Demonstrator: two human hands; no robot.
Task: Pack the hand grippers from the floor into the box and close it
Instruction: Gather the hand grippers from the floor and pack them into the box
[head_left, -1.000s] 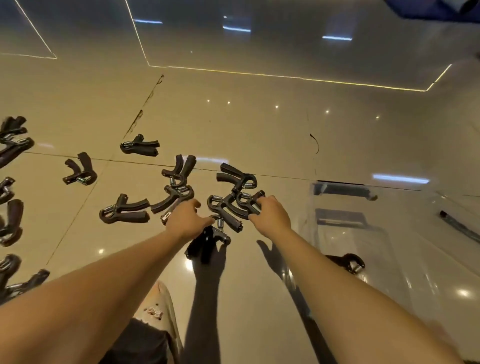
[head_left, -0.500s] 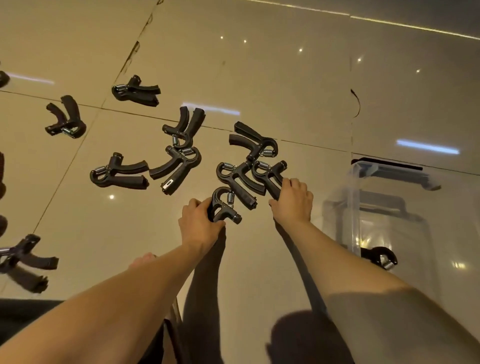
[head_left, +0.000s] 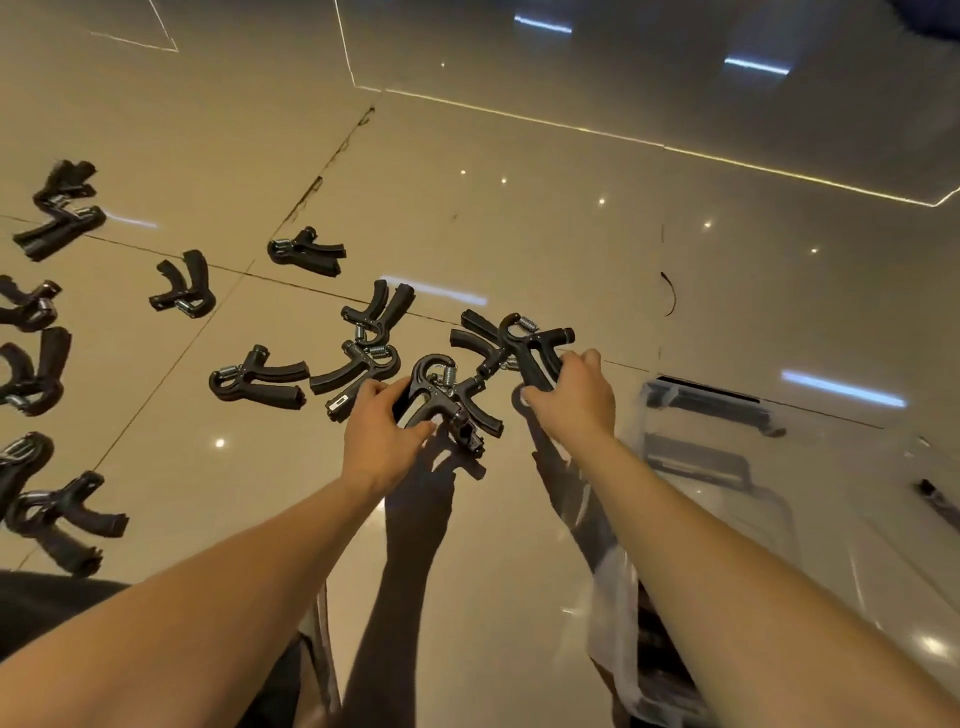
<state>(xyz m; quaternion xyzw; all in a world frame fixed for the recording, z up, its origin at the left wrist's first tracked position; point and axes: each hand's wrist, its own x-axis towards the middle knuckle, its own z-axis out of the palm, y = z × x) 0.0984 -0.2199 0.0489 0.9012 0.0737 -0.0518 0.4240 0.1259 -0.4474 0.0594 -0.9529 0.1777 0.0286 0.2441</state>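
With left hand (head_left: 382, 436), gripping one hand gripper (head_left: 415, 382). With right hand (head_left: 571, 400), clutching second gripper (head_left: 524, 353) at one o'clock, beside clear box (head_left: 711, 402) at three.

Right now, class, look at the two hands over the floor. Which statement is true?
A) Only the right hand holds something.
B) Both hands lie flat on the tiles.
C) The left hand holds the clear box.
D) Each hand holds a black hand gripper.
D: the left hand curls round one gripper, and the right hand curls round a second gripper.
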